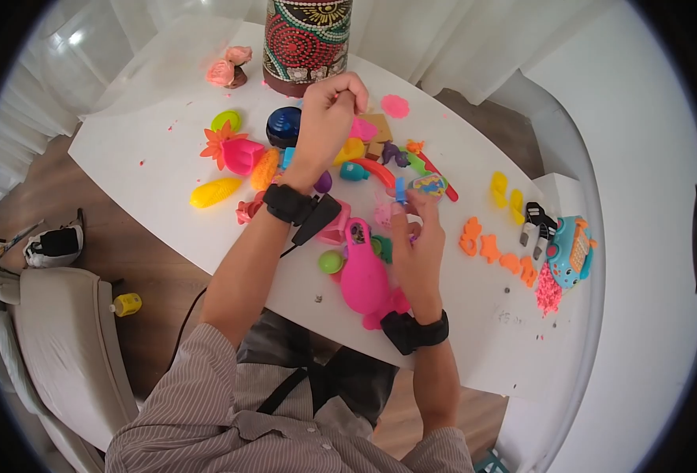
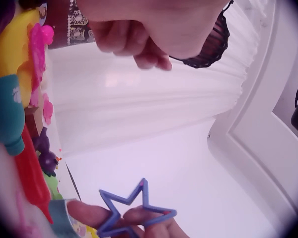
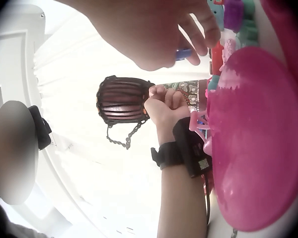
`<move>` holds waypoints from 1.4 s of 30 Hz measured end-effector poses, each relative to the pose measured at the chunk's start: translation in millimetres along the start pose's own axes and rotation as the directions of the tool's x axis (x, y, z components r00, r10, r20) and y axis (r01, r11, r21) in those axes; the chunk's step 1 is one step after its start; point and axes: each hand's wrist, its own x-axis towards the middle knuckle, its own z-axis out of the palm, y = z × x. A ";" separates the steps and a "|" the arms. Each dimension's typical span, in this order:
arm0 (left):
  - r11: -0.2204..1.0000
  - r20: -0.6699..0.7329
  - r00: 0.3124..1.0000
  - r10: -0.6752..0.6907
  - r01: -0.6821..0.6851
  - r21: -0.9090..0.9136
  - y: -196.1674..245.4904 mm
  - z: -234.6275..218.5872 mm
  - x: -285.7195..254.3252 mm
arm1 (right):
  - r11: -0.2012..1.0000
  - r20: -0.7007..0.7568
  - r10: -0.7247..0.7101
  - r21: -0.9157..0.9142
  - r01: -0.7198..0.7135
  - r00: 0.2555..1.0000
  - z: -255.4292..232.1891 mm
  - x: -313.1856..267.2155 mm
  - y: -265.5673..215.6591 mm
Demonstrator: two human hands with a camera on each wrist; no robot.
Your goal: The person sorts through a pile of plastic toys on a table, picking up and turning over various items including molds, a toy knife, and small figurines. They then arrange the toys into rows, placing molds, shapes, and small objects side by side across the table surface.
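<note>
My right hand (image 1: 419, 244) pinches a blue star-shaped cutter (image 2: 146, 198) between thumb and fingers, close over the toys; in the head view the cutter (image 1: 400, 189) shows edge-on. Beside its fingers lies a round blue-and-yellow piece (image 1: 427, 185). Raised in front of the painted drum (image 1: 307, 43), my left hand (image 1: 328, 118) has its fingers curled in, with nothing visible in its grasp. Below it are a dark blue ball (image 1: 284, 126) and a yellow toy (image 1: 350, 150). A large magenta plastic toy (image 1: 364, 280) lies left of my right wrist.
Toys crowd the middle of the white table (image 1: 159, 169). Orange cutters (image 1: 488, 248), yellow pieces (image 1: 499, 189), a blue toy (image 1: 567, 260) and pink crumbs (image 1: 548, 296) lie to the right. Pink flowers (image 1: 228, 67) stand at the back left. A cable (image 1: 183, 323) trails off the front edge.
</note>
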 end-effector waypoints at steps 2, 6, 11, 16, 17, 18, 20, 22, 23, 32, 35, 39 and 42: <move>0.998 0.131 0.991 0.016 -0.007 -0.066 8.4 0.9 -1.3 | 0.991 -0.020 0.010 0.136 -0.007 1.000 1.2 1.4 5.9; 0.990 0.512 0.855 -0.089 0.134 -0.051 27.9 11.7 -12.3 | 0.934 -0.040 0.103 0.347 -0.082 0.994 -0.1 0.1 11.1; 0.992 0.711 0.698 -0.087 0.128 -0.004 37.5 17.6 -19.7 | 0.900 -0.025 0.171 0.410 -0.146 0.985 -5.3 0.0 10.5; 0.932 0.769 0.535 -0.350 0.285 0.226 42.1 15.6 -16.6 | 0.892 -0.093 0.154 0.442 -0.098 0.984 -2.9 2.2 10.4; 0.931 0.768 0.535 -0.351 0.285 0.226 36.6 15.7 -17.8 | 0.898 -0.083 0.134 0.432 -0.085 0.988 -3.8 2.6 12.1; 0.960 0.768 0.588 -0.253 0.248 0.127 28.6 16.1 -19.9 | 0.904 -0.073 0.114 0.422 -0.073 0.991 -4.4 2.7 13.0; 0.979 0.755 0.637 -0.155 0.204 0.029 25.6 16.7 -18.2 | 0.920 -0.087 0.120 0.384 -0.078 0.989 -3.5 2.0 4.2; 0.987 0.671 0.726 -0.153 0.076 0.143 23.8 15.1 -13.8 | 0.934 -0.097 0.124 0.347 -0.083 0.988 -3.2 1.1 1.6; 0.986 0.669 0.727 -0.155 0.076 0.146 22.1 15.1 -13.1 | 0.968 -0.034 0.111 0.232 -0.100 0.993 -5.8 0.9 3.2; 0.969 0.403 0.886 -0.229 0.246 0.008 -3.0 15.2 -8.5 | 0.928 0.313 -0.161 -0.273 0.252 0.936 -12.2 -12.0 -15.2; 0.985 0.302 0.939 -0.164 0.142 0.094 -0.8 16.9 -7.4 | 0.907 0.339 -0.118 -0.345 0.240 0.934 -31.4 -10.3 -16.0; 0.978 0.284 0.947 -0.151 0.101 0.181 3.0 15.1 -7.0 | 0.913 0.455 -0.032 -0.349 0.211 0.890 -48.9 -8.4 -12.5; 0.977 0.285 0.940 -0.187 0.149 0.150 7.2 16.0 -8.0 | 0.913 0.448 -0.052 -0.341 0.224 0.892 -41.5 -9.9 -1.0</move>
